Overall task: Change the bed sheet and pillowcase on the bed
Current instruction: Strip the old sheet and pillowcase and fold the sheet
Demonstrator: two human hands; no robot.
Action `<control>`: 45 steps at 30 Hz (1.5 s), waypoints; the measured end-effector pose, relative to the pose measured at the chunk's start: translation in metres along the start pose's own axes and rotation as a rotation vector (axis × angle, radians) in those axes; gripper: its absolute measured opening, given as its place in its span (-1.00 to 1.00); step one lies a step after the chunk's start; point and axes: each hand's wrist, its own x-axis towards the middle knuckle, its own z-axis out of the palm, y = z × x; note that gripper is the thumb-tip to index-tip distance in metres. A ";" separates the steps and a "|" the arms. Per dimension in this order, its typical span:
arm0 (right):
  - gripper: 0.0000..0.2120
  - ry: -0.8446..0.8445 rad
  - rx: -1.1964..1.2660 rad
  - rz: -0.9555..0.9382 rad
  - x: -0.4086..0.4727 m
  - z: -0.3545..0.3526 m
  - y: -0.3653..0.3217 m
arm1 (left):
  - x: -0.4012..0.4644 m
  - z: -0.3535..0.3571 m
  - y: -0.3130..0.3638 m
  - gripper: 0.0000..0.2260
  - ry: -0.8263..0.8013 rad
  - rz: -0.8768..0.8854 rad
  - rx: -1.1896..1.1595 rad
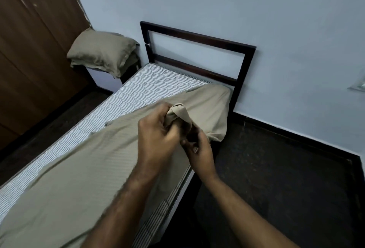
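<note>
Left hand [158,135] has its fingers curled tight round a bunched corner of the beige bed sheet [75,184]; right hand [199,149] pinches the same bunch from below, over the mattress [126,97] edge near the headboard [197,56].

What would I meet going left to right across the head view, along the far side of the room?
Wardrobe → pillow → headboard → bare wall.

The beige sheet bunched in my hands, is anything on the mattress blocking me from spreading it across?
Nothing visible does: the striped mattress lies bare beyond the beige sheet, and the beige pillow sits off the bed on a dark stand.
</note>
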 end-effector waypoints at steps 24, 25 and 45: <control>-0.51 0.099 -0.401 0.038 0.246 -0.037 0.094 | 0.213 0.051 -0.058 -0.92 0.122 -0.350 -0.699; -0.59 0.098 -0.363 0.028 0.259 -0.041 0.091 | 0.220 0.053 -0.065 -0.86 0.072 -0.336 -0.544; -0.86 -0.344 -0.171 -0.223 0.372 -0.059 0.084 | 0.279 0.204 -0.089 -0.60 0.245 -0.340 0.200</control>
